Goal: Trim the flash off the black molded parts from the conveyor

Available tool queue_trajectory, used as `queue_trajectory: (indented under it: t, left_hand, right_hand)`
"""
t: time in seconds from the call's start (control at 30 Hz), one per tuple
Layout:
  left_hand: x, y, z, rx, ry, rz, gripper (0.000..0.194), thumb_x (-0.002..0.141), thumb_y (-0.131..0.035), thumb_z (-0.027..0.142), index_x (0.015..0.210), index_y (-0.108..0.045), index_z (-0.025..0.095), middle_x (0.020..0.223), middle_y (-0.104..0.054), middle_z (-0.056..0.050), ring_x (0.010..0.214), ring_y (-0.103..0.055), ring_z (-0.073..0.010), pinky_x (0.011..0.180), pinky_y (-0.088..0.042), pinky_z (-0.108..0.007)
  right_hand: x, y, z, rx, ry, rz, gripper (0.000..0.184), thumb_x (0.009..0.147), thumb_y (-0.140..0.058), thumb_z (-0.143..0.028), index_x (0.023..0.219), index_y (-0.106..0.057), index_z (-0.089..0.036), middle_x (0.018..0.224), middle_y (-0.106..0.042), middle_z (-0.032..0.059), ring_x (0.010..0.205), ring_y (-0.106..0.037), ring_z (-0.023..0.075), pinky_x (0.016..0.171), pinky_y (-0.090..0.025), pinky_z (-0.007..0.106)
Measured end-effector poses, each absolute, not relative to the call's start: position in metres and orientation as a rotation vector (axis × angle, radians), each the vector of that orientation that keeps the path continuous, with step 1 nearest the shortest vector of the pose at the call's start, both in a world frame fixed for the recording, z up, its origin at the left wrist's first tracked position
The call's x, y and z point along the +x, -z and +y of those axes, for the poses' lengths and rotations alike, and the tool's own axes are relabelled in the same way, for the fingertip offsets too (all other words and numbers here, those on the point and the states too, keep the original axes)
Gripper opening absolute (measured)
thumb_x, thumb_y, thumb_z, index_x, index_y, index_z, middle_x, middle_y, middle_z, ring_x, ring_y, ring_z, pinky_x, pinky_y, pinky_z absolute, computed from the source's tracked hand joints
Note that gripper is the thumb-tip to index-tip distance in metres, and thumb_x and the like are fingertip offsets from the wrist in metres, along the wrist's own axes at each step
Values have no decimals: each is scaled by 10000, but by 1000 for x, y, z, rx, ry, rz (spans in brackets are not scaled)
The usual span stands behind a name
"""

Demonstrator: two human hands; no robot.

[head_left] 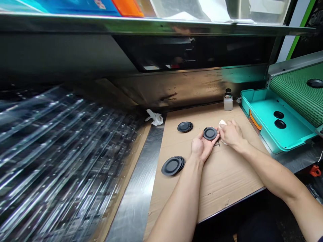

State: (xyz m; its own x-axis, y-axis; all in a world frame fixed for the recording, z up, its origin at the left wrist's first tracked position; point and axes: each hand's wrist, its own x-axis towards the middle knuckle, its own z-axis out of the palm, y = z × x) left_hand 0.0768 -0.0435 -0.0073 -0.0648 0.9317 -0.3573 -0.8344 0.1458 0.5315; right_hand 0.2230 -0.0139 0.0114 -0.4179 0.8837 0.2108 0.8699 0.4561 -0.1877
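My left hand holds a round black plastic lid face up above the cardboard sheet, its fingers under and around the rim. Just to the right, my right hand is closed on a white cloth close to the lid's edge. Part of the cloth is hidden by the fingers. A small stack of black lids lies on the cardboard to the left, and a larger fanned stack lies nearer to me, beside my left forearm.
A teal tray with two black round parts stands on the right, below a green conveyor belt. A pump bottle stands at the back. Crumpled white tissue and clear plastic trays are on the left. A metal shelf hangs above.
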Motion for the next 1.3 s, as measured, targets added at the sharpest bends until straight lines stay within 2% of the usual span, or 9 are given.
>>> queue_trajectory:
  t: [0.27, 0.4, 0.53, 0.7, 0.8, 0.93, 1.07, 1.17, 1.3]
  left_hand:
    - [73, 6, -46, 218, -1408, 718, 434, 1041, -300, 348, 1131, -663, 128, 1190, -715, -199, 1045, -720, -279, 770, -609, -378]
    - [86, 8, -52, 575, -1609, 965, 284, 911, -660, 285, 1169, -656, 167, 1165, -721, -137, 1053, -701, -226, 848, -562, -300]
    - [102, 2, -66, 1030, -1816, 1227, 792, 635, -886, 57, 1351, -611, 251, 1256, -691, -84, 1307, -575, -245, 1095, -447, -303]
    - [107, -3, -74, 1200, -1772, 1274, 954, 605, -913, 77, 1457, -531, 274, 1304, -661, -110, 1389, -485, -313, 1226, -318, -439]
    - [105, -1, -73, 1271, -1792, 1289, 967, 596, -938, 125, 1460, -529, 266, 1275, -673, -108, 1345, -517, -305, 1214, -321, -418]
    - [103, 5, -70, 1424, -1809, 1385, 845, 631, -937, 212, 1394, -577, 248, 1264, -692, -95, 1248, -588, -273, 1123, -407, -372]
    - [92, 13, -64, 1694, -1456, 1712, 258, 906, -698, 431, 1028, -711, 204, 997, -745, -79, 958, -672, -232, 915, -498, -347]
    - [79, 17, -59, 1777, -1043, 2089, 420, 1012, -482, 486, 810, -707, 193, 860, -714, -124, 957, -650, -285, 860, -497, -381]
    - [67, 19, -61, 1778, -803, 2310, 475, 1009, -451, 495, 1200, -694, 135, 1223, -663, -221, 1231, -534, -387, 992, -471, -483]
  right_hand:
    - [268, 6, 32, -1723, -94, -2215, 358, 1015, -468, -376, 1209, -719, -209, 1214, -689, 124, 1164, -546, 269, 1059, -340, 371]
    - [266, 16, 34, -1697, -107, -2187, 361, 1010, -485, -396, 1252, -701, -239, 1262, -673, 103, 1184, -523, 273, 1053, -347, 369]
    - [267, 15, 34, -1689, -119, -2192, 373, 1016, -473, -398, 1266, -694, -231, 1269, -668, 109, 1190, -519, 275, 1068, -334, 381]
    - [268, 15, 34, -1677, -82, -2178, 359, 1003, -492, -400, 1238, -710, -239, 1233, -685, 99, 1171, -529, 282, 1056, -345, 374]
    - [268, 17, 36, -1658, -77, -2172, 358, 1001, -496, -395, 1239, -711, -236, 1228, -690, 101, 1177, -534, 277, 1063, -342, 372]
    - [269, 21, 40, -1649, -96, -2178, 368, 1002, -492, -390, 1247, -708, -220, 1224, -689, 112, 1195, -535, 269, 1085, -328, 380]
    - [270, 25, 42, -1650, -97, -2153, 375, 985, -518, -405, 1244, -710, -214, 1232, -684, 112, 1210, -523, 283, 1072, -344, 383]
    - [270, 27, 43, -1643, -90, -2131, 368, 974, -534, -405, 1243, -711, -225, 1225, -687, 106, 1195, -526, 284, 1069, -348, 383]
    - [270, 29, 42, -1631, -97, -2113, 351, 977, -525, -400, 1219, -719, -236, 1223, -686, 99, 1175, -526, 285, 1064, -348, 385]
